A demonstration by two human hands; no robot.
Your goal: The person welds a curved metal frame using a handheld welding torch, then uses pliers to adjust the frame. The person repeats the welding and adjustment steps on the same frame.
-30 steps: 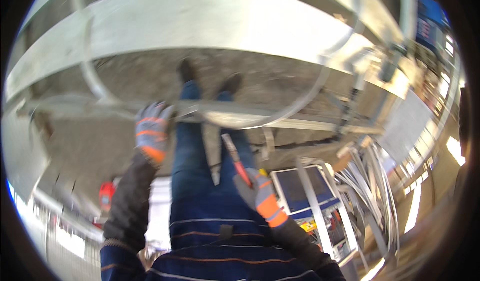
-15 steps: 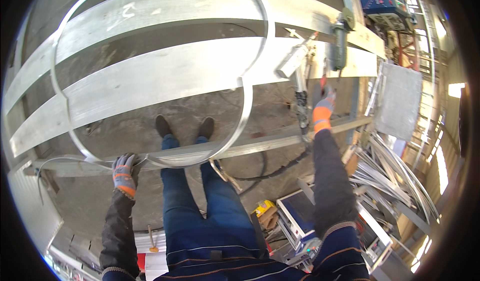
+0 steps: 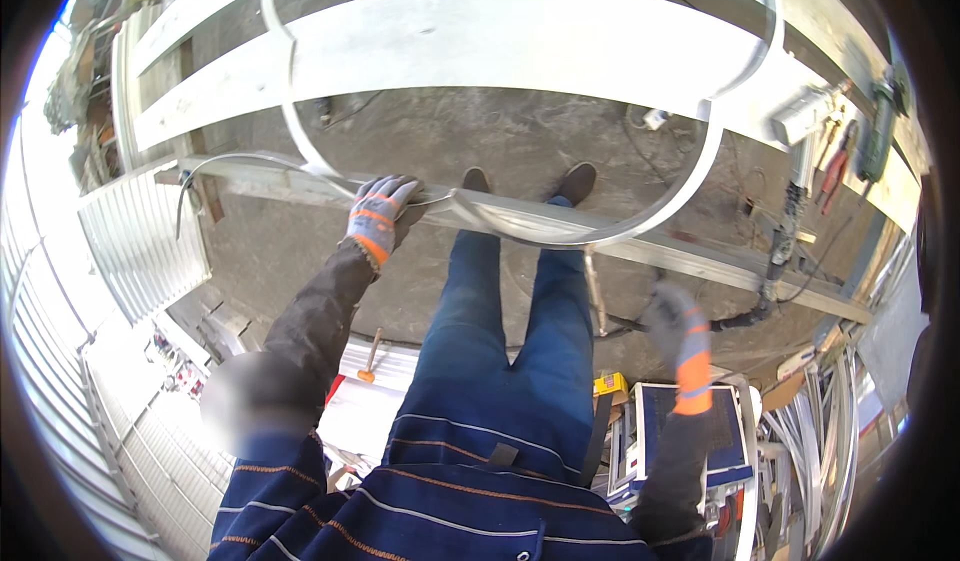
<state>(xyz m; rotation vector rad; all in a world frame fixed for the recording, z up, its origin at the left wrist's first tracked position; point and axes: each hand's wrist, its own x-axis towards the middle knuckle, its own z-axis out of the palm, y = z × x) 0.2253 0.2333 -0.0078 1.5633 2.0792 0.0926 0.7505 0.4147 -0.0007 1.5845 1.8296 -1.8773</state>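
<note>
The left hand (image 3: 380, 216) grasps the metal hoop (image 3: 705, 156) at its seven o'clock; twelve is cut off. Toward five, the right hand (image 3: 684, 336) blurs: I cannot tell its grip.

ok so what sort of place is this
Probably a metalworking shop, judging by the large curved metal frame, the green power tool at upper right and the pile of long metal strips.

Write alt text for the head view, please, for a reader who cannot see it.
A gloved left hand lies over a curved metal strip at a long beam; the blurred gloved right hand hovers beside the wearer's legs.
</note>
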